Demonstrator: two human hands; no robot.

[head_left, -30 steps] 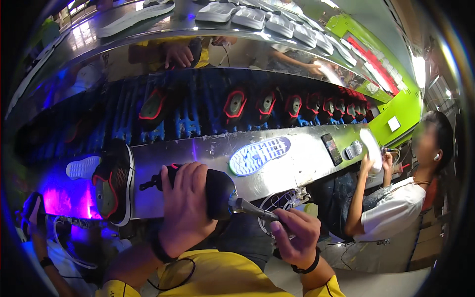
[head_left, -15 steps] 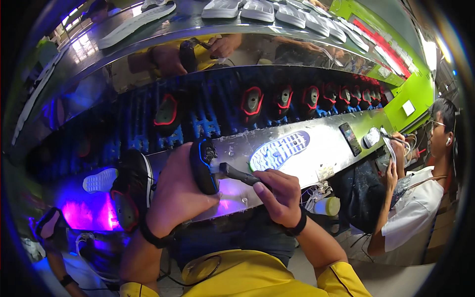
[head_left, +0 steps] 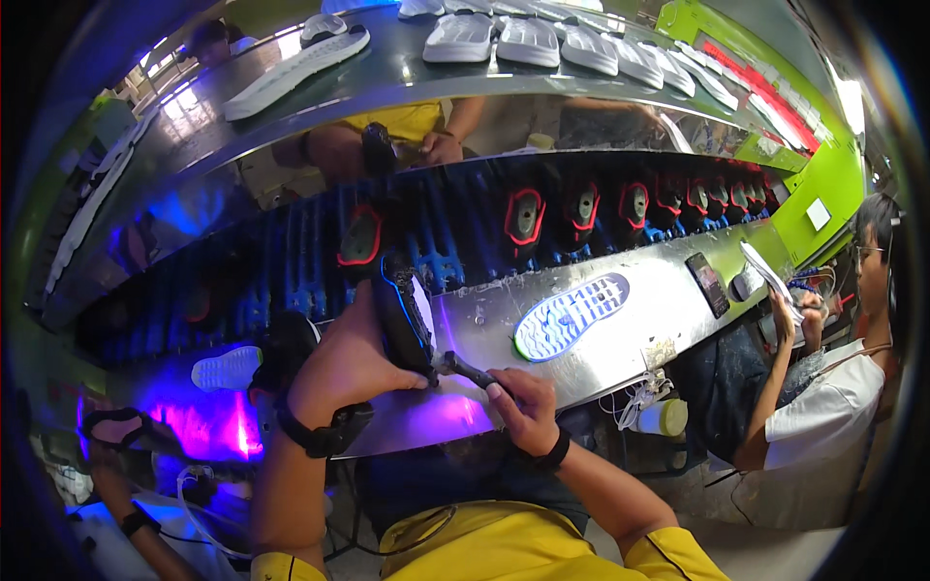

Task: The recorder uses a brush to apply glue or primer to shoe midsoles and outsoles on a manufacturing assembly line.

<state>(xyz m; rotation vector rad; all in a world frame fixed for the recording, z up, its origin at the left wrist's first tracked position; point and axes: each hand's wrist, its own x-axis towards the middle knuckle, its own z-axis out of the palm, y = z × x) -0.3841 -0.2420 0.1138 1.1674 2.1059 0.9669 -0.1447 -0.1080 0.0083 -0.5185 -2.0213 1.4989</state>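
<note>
The left hand [head_left: 344, 363] has its fingers wrapped tight around a black shoe [head_left: 402, 320] held above the shiny surface [head_left: 668, 300], the right hand [head_left: 518, 407] pinches a brush [head_left: 465, 368] at it, so hold the shoe steady and brush slowly.

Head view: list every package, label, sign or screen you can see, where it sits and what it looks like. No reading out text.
Phone: lying flat on the steel bench, right of the white shoe sole; slim black rectangle, dark screen.
Wall label: on the green panel at far right; small white square.
Red strip sign: along the green panel's upper edge; long, narrow, red.
White bottle: under the bench edge, lying sideways; yellowish cap.
</note>
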